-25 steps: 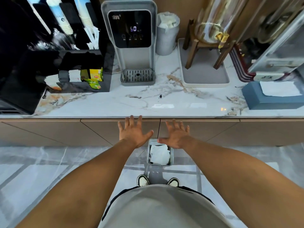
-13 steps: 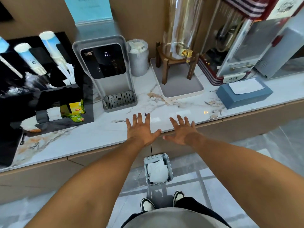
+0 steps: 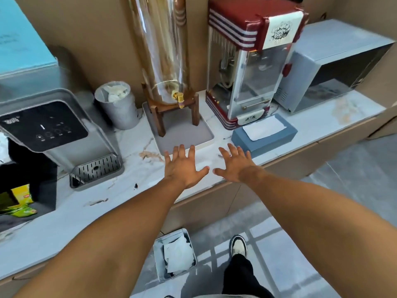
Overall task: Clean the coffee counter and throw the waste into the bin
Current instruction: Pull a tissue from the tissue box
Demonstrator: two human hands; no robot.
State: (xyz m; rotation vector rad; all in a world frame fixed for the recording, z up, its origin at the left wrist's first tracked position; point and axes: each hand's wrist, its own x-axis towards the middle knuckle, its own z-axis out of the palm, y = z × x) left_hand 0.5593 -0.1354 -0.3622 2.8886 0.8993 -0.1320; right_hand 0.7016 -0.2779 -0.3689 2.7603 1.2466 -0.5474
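Reaching forward over the marble counter (image 3: 133, 168), the left hand (image 3: 182, 166) and the right hand (image 3: 236, 165) are both spread flat, palms down, fingers splayed, holding nothing; their thumbs nearly meet, and whether the palms touch the stone cannot be told. Just beyond the left fingertips lies a grey tray (image 3: 184, 134) bearing a glass drink dispenser (image 3: 165, 61) on a wooden stand. Just beyond the right fingertips sits a blue tissue box (image 3: 266, 132), with a red popcorn machine (image 3: 249, 67) behind it and a microwave (image 3: 335, 69) further right. Left of the left hand stand a water dispenser (image 3: 53, 130) and a small lined grey cup of crumpled waste (image 3: 118, 104); a dark speck (image 3: 135, 186) marks the counter beside the left forearm. Below the hands, on the floor, stands the bin (image 3: 159, 263), holding white paper (image 3: 177, 257).
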